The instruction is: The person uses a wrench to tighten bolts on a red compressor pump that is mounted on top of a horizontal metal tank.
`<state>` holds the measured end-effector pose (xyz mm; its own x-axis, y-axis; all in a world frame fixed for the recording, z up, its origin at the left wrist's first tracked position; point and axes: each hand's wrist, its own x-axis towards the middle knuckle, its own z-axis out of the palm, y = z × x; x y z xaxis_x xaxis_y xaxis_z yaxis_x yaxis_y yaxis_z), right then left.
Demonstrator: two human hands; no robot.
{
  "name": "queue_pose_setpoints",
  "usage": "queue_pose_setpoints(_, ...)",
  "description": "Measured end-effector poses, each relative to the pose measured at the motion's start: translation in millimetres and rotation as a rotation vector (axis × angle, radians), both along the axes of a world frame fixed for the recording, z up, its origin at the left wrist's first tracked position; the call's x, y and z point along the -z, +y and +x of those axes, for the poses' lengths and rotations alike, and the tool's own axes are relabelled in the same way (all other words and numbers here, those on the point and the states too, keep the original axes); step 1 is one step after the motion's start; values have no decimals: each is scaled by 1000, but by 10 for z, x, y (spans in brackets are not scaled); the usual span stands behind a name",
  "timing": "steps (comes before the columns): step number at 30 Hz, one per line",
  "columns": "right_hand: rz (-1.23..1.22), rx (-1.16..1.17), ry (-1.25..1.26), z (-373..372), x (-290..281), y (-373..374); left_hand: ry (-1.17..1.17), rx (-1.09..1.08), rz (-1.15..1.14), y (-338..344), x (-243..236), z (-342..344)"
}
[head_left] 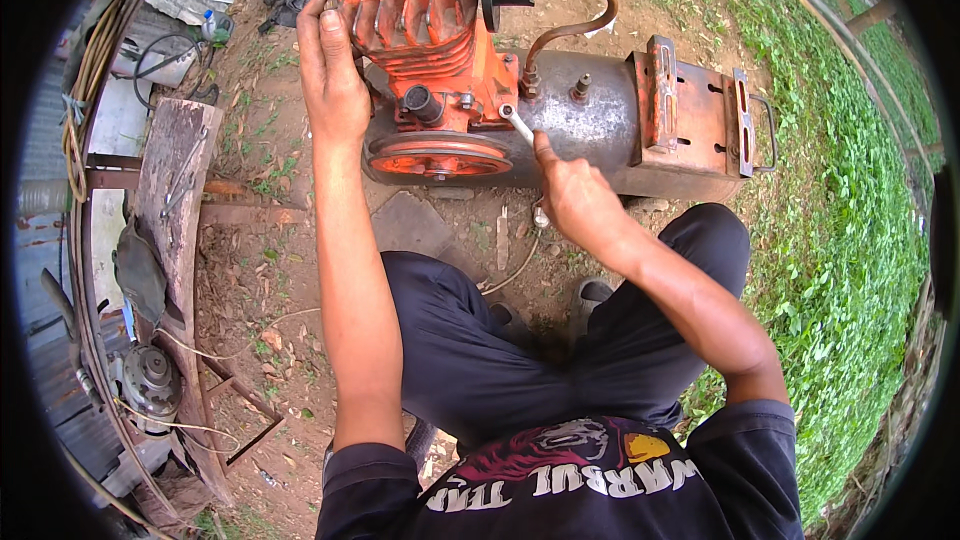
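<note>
An orange air compressor pump [415,25] with cooling fins stands on a worn grey tank [590,105]. My left hand [335,85] grips the left side of its finned head, thumb on the near face and fingers partly hidden around the far side. Below the head, an orange flywheel pulley [440,157] faces me. My right hand [582,195] is closed around a silver wrench [522,126]. The wrench's ring end sits at the lower right corner of the pump's base, over or beside a bolt there; I cannot tell which.
A curved copper pipe [590,28] joins pump and tank. An orange bracket plate [695,120] is on the tank's right end. On the left, a wooden plank [172,210] carries tools, with a round metal part [150,378] beside it. Grass [820,270] covers the right side.
</note>
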<state>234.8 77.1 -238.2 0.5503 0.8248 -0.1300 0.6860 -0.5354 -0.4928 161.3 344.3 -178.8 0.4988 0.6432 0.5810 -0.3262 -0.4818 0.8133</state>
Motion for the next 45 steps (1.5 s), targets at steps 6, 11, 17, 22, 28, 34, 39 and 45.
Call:
queue_pose_setpoints(6,-75,-242,-433,513,244,-227,3,46,-72,-86,-84,10)
queue_pose_setpoints(11,13,-337,-585,1147,-123,20,99,-30,41,-51,-121,-19)
queue_pose_setpoints(17,339,-28,-50,443,-276,-193,109,6,-56,-99,-179,-57)
queue_pose_setpoints(22,315,20,21,274,-131,-157,174,-45,59,-12,-136,-75)
queue_pose_setpoints(28,65,-19,19,92,-94,-63,166,-1,2,-43,-136,-65)
queue_pose_setpoints(34,-177,-88,-53,-31,-269,63,179,1,-2,-26,-114,-74)
queue_pose_setpoints(39,-157,-89,-58,56,-179,-7,104,27,-51,-63,-95,-9)
queue_pose_setpoints(45,-147,-191,-135,306,-214,-122,14,103,30,-53,-82,72)
